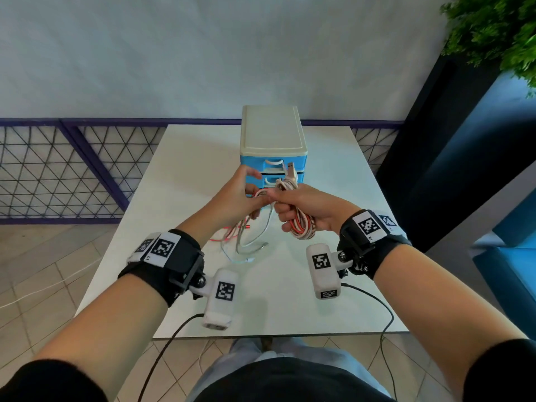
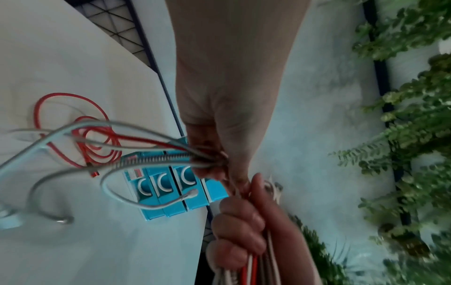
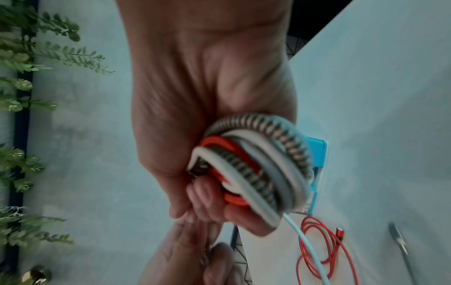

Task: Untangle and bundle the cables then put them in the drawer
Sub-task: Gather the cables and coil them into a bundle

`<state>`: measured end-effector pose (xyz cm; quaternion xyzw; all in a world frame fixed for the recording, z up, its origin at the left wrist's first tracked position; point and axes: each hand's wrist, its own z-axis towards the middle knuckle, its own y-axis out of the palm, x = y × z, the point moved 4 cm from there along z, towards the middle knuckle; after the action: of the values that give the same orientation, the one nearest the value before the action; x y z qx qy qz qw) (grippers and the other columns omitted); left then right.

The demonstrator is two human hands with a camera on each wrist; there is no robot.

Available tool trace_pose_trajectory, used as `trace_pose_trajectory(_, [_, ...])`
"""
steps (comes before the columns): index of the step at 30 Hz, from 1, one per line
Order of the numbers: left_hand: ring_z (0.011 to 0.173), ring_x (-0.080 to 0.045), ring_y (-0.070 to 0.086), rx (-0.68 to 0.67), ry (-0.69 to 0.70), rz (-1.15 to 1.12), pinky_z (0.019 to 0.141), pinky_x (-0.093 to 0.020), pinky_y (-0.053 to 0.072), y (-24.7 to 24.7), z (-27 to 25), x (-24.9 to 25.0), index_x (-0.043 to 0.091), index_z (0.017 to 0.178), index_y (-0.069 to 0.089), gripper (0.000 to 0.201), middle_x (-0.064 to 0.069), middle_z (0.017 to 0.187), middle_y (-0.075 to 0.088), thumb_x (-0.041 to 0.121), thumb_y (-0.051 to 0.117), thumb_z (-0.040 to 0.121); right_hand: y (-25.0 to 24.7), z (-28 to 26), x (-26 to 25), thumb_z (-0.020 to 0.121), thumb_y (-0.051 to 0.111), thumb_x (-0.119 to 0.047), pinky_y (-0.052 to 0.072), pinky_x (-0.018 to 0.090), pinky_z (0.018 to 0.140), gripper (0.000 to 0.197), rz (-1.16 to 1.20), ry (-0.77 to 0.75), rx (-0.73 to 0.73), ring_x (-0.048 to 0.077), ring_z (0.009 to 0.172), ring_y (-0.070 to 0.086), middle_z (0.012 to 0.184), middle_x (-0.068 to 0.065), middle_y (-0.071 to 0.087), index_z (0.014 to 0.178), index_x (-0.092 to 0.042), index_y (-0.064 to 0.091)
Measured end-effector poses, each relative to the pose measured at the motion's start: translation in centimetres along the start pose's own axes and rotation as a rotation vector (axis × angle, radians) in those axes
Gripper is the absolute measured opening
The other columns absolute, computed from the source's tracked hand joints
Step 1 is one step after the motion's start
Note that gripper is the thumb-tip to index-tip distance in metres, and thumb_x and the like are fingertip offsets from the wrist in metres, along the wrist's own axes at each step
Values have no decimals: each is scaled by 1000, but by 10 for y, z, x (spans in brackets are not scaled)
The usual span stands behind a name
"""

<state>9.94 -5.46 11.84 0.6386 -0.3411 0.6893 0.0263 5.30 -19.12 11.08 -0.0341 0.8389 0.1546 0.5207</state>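
Note:
My right hand (image 1: 293, 210) grips a coiled bundle of cables (image 1: 301, 227) (image 3: 256, 169): red, white, grey and a striped braided one. A USB plug (image 1: 291, 169) sticks up from the bundle. Just left of it, my left hand (image 1: 243, 198) pinches the loose strands (image 2: 156, 154) that lead out of the bundle. Their free ends hang down onto the white table (image 1: 319, 271), where red loops (image 2: 80, 135) and grey and white ends (image 1: 249, 248) lie. Behind my hands stands the blue drawer unit (image 1: 272, 140) with a cream top, its drawers closed.
The table's near edge (image 1: 278, 335) is close to my body. A railing with mesh (image 1: 58, 175) runs behind the table, and a dark wall with green plants (image 1: 499, 39) is at the right. Black wrist-camera leads (image 1: 377, 303) hang off the front edge.

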Motion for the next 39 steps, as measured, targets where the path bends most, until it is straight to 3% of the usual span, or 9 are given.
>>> trace_pose_trajectory(5, [45, -11, 40, -340, -337, -436, 55, -22, 44, 8, -8, -20, 11, 86, 50, 39, 4, 51, 37, 48, 43, 95, -19, 3, -6, 97, 56, -22, 40, 22, 43, 13, -5, -129, 195, 6, 42, 32, 54, -4, 35, 89, -12, 56])
trace_pose_trajectory(11, [47, -9, 37, -424, -254, -533, 89, -32, 45, 15, -18, -24, 16, 80, 46, 33, 5, 59, 36, 30, 28, 103, -32, 6, -2, 96, 57, -30, 41, 23, 45, 21, 74, -163, 296, 7, 43, 36, 54, -4, 36, 91, -9, 58])
trace_pose_trajectory(16, [40, -4, 25, -274, -204, -454, 44, -15, 33, 17, -19, -14, 17, 79, 44, 32, 6, 60, 35, 30, 29, 103, -35, 9, 3, 93, 57, -42, 38, 22, 43, 34, 105, -152, 337, 6, 42, 32, 53, -5, 31, 91, -8, 56])
trace_pose_trajectory(22, [38, -4, 27, -192, -167, -322, 40, -15, 27, 21, -15, -10, 16, 81, 42, 30, 5, 61, 35, 30, 27, 104, -37, 10, 8, 92, 58, -44, 36, 22, 42, 35, 59, -161, 437, 8, 41, 29, 49, -5, 32, 82, -11, 51])
trace_pose_trajectory(28, [54, -10, 34, -124, -20, -84, 51, -20, 32, 37, -14, 1, 20, 81, 43, 29, 5, 66, 37, 33, 29, 102, -28, 17, 11, 83, 54, -66, 49, 30, 56, 52, 6, -131, 400, 14, 52, 47, 60, 1, 46, 78, -14, 53])
trace_pose_trajectory(31, [77, -7, 52, -104, 93, 177, 63, -19, 39, 47, -16, 11, 21, 106, 50, 25, 6, 88, 55, 34, 29, 102, -16, 20, 10, 75, 55, -74, 54, 38, 81, 73, 37, -76, 278, 28, 83, 65, 91, 19, 65, 100, -5, 60])
trace_pose_trajectory(33, [94, -17, 58, -72, 118, 313, 76, -29, 49, 49, -16, 16, 15, 122, 44, 33, -2, 109, 61, 35, 28, 102, -5, 18, 10, 68, 61, -75, 44, 42, 98, 80, 90, -35, 203, 34, 102, 58, 108, 26, 56, 108, -5, 58])
trace_pose_trajectory(36, [96, -27, 62, -51, 120, 465, 82, -47, 52, 50, -13, 21, 18, 130, 34, 37, -12, 114, 62, 37, 24, 101, -1, 16, 7, 79, 65, -59, 47, 32, 78, 51, 151, -46, 203, 24, 77, 61, 81, 16, 57, 85, -8, 58])
trace_pose_trajectory(39, [89, -29, 63, -40, 155, 595, 77, -47, 52, 53, -14, 28, 12, 131, 31, 38, -15, 109, 62, 34, 22, 102, -6, 17, 6, 83, 70, -35, 45, 27, 57, 27, 219, -68, 238, 15, 58, 54, 68, 2, 51, 70, -16, 55])
